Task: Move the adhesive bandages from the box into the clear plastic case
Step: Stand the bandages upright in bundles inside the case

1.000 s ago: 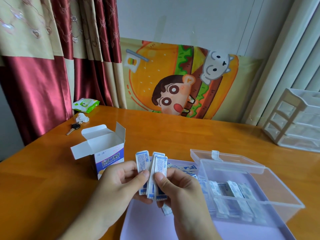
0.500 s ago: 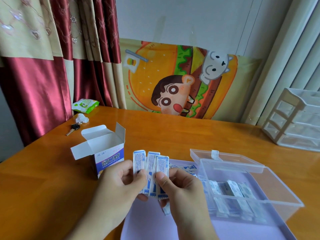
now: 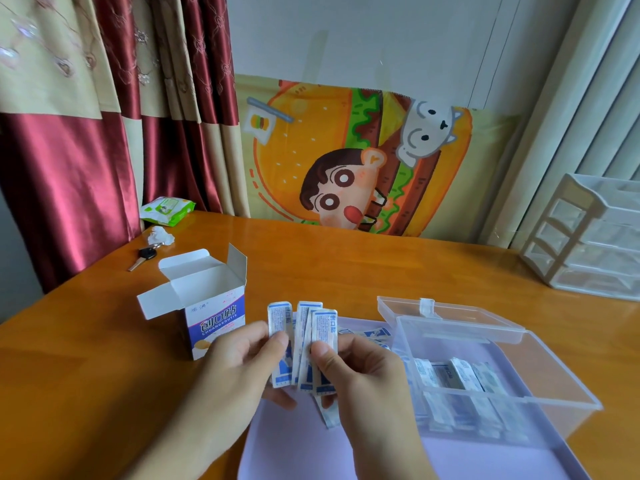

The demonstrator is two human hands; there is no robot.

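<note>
Lavender mat: near edge cut off by the frame's bottom. Drawer unit: right side cut off at the frame's edge. Loose bandages at the mat's far edge: mostly hidden behind the right hand. Bandages in the clear case: print blurred, count unclear. Both forearms: cut off.

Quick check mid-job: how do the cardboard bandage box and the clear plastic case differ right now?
The bandage box is opaque printed cardboard; the clear plastic case is see-through. The box stands tall and upright on the bare wooden table, left of both hands; the case sits low and wide on the lilac mat, to their right. Wrapped bandages show inside the case; the box's inside is not visible. Both are open: flaps up, lid back.
</note>
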